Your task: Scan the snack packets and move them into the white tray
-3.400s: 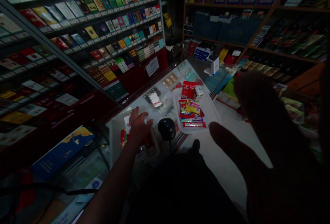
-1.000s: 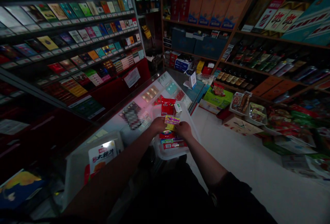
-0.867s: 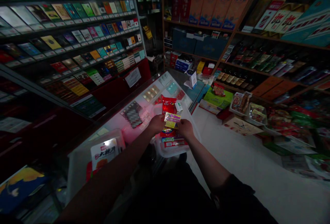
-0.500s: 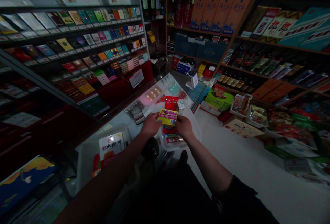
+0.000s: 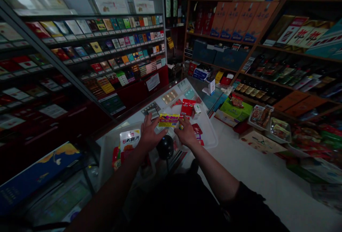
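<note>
A small yellow box with purple and pink print (image 5: pixel 169 120) is held at its right end by my right hand (image 5: pixel 186 133), fingers closed on it. My left hand (image 5: pixel 151 132) is beside the box's left end with its fingers spread; whether a fingertip still touches it is hard to see. Behind and to the right, a white plastic tray (image 5: pixel 212 132) carries a red packet (image 5: pixel 187 107), a small white-and-green box (image 5: pixel 197 111) and other red packs. Just below the hands stands a black rounded device (image 5: pixel 165 147) on a stem.
To the left, a translucent bin (image 5: pixel 107 143) holds a white snack bag (image 5: pixel 130 140) and red packets. Both stand on a glass-topped counter (image 5: pixel 160 100). Shelves of small packs (image 5: pixel 114 43) line the left wall. Open food boxes (image 5: pixel 235 111) sit on the right, beside the pale floor (image 5: pixel 227 157).
My view has swung left. The yellow box has moved left off the tray's middle, towards the black device. My left hand has loosened from it and spread its fingers.
</note>
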`<state>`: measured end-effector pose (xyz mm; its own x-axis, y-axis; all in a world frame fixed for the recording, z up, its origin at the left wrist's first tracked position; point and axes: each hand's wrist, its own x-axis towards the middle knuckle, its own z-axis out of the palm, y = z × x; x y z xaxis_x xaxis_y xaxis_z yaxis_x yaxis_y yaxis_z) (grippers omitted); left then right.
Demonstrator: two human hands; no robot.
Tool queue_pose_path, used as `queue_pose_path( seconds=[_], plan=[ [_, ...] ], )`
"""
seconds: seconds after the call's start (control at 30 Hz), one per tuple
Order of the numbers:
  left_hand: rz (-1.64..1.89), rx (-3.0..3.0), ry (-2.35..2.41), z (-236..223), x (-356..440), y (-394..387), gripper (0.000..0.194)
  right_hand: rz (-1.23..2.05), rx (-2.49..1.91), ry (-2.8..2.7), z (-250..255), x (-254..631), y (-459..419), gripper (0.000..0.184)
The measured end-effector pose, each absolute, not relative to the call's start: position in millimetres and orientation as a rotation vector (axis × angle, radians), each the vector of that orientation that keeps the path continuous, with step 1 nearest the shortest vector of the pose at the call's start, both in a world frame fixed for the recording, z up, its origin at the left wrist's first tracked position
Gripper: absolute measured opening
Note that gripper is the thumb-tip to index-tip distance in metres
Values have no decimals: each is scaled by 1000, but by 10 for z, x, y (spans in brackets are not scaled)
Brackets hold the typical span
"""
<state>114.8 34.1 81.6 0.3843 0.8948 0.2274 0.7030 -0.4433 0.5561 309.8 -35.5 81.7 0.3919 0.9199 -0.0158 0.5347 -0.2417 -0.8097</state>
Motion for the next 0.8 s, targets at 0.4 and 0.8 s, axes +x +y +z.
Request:
queue_pose_path(
  seconds=[0.4,0.8],
  plan=[
    [677,2136,1483,649,702,246,81,891,-1857,-1376,810,2800,-336,91],
    [717,2086,1440,478,562,227,80,910,-1894,-1442,724,2752,-375,84]
  ],
)
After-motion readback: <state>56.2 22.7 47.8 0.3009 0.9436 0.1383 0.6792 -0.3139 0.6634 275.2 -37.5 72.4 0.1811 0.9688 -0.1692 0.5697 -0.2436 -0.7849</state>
